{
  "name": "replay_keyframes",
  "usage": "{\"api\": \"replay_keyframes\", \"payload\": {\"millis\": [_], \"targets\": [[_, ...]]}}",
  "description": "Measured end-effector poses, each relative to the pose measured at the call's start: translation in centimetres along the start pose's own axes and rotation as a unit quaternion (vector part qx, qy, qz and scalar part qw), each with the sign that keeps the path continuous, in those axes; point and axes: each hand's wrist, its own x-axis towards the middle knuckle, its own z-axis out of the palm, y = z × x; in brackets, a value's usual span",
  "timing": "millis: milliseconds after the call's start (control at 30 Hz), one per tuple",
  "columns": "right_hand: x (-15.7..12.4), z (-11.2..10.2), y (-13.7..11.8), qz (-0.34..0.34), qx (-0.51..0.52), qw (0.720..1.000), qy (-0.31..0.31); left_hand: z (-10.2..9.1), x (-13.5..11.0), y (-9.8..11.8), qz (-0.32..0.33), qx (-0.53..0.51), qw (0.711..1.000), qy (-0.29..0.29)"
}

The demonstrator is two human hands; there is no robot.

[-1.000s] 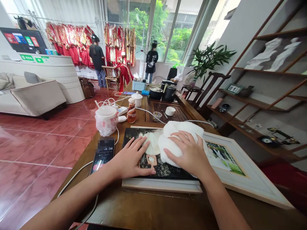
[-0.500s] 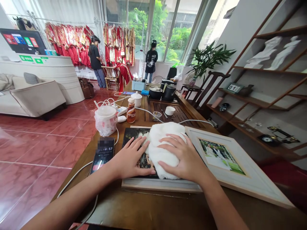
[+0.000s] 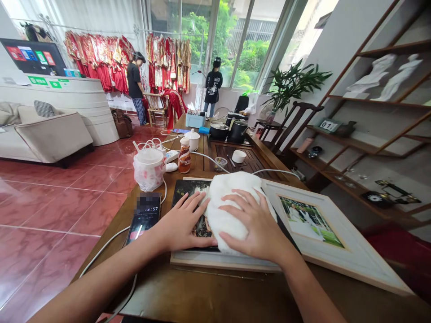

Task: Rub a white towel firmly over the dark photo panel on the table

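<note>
As seen from the room: right hand (image 3: 256,224), grip apart, flat on white towel (image 3: 235,186)
Left hand (image 3: 185,222): grip apart, flat on dark photo board (image 3: 190,190)

Smartphone (image 3: 144,217) on wooden table (image 3: 151,291); Nescafé bottle (image 3: 184,157) beside bagged white container (image 3: 149,169).

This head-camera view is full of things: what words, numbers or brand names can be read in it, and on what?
"18:57" on the phone screen
"NESCAFE" on the red label of the bottle
"01" on the small card on the shelf
Too small or blurred to read: the tiles on the wall screen, the green signs on the counter, the print on the black shirt
</note>
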Motion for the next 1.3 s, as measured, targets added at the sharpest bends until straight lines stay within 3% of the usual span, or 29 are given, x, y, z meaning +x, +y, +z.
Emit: {"api": "replay_keyframes", "payload": {"millis": [100,300,667,1067,1300], "targets": [[0.1,-0.1,-0.8,-0.023,0.036,0.999,-0.011,0.1,0.0,0.0,0.01,0.002,1.0,0.005],[0.2,-0.2,-0.3,0.006,0.045,0.999,-0.013,-0.1,-0.1,0.1,0.007,-0.002,1.0,0.007],[-0.5,-0.3,3.2,0.099,-0.091,0.991,0.023,-0.2,-0.1,0.2,-0.006,-0.005,1.0,-0.008],[0.3,-0.3,-0.6,-0.02,0.036,0.999,-0.012,-0.2,-0.1,0.2,0.009,-0.003,1.0,-0.001],[0.1,-0.3,0.6,0.015,0.006,1.0,-0.009,-0.1,-0.2,0.1,0.002,-0.015,1.0,0.008]]}}
